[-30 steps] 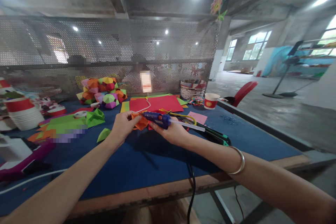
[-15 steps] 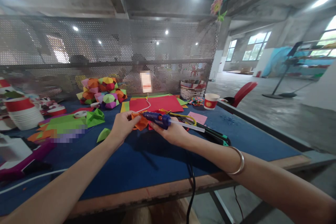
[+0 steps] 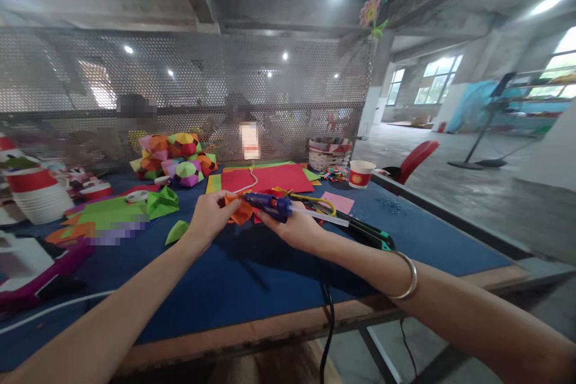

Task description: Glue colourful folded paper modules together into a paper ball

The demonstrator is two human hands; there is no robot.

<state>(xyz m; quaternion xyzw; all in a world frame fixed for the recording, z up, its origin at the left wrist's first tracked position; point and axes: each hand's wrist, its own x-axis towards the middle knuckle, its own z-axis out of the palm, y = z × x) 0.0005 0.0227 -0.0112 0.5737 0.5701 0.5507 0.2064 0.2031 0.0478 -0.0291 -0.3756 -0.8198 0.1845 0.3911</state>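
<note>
Showing bright orange with creased, angled faces, the folded paper piece is small and flares downward below the fingers that pinch it. Beside it, the glue gun has a dark blue body with a touch of orange-red on its side, and a long translucent glue stick juts from its rear. The left hand is nearly closed, its thumb and fingertips gripping the orange paper at its upper edge. The right hand curls around the gun's grip, its fingers partly hidden behind the body; a silver bangle circles that forearm. The paper lies between the two hands, right at the left fingertips and just ahead of the right hand, raised over the blue tabletop. The nozzle points left at the paper's top, though at this size it is hard to say whether it actually touches. Red sheets lie just beyond, a green paper piece sits near the left wrist, and a black-and-green cutter rests beyond the right wrist.
</note>
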